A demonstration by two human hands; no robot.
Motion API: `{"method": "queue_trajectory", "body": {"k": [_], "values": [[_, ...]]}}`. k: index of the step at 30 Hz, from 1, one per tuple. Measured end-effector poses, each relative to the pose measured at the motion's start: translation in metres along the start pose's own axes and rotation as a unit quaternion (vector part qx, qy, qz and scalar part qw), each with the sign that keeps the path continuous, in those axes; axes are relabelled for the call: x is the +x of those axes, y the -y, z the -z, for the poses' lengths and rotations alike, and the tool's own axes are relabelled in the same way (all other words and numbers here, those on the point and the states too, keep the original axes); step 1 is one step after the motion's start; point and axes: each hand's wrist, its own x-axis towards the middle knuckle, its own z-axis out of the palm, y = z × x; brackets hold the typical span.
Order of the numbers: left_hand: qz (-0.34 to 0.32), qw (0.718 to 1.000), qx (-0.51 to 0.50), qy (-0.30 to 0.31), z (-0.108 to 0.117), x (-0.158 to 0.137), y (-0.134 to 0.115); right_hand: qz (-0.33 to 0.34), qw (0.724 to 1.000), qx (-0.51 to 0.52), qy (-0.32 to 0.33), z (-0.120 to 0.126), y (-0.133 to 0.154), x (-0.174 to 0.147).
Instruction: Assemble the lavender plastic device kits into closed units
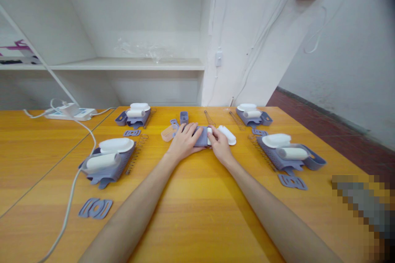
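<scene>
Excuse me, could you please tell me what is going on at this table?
At a yellow wood-grain table, a person's left hand lies over a grey-purple plastic part, while the right hand holds a white piece at its right end. A white oval plastic dish lies beside the right hand. Grey-purple perforated baskets bearing white parts stand on both sides.

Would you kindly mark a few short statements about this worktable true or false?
1. The left hand is on the purple holder. True.
2. The right hand is on the power strip. False: it is at the white piece at the holder's end.
3. Clear plastic lies on the shelf. True.
4. The front-right white roll stands upright. False: it lies on its side.
</scene>
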Motion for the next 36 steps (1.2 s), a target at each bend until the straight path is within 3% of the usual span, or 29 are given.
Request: {"method": "queue_trajectory", "body": {"k": [28,36], "values": [[-0.012,0.999,0.041,-0.002,0.004,-0.004,-0.003,0.066,0.995,-0.068,0.037,0.007,-0.003,-0.004],[-0.006,0.999,0.033,-0.016,0.004,-0.003,-0.003,0.108,0.983,-0.147,0.037,0.008,0.009,-0.011]]}}
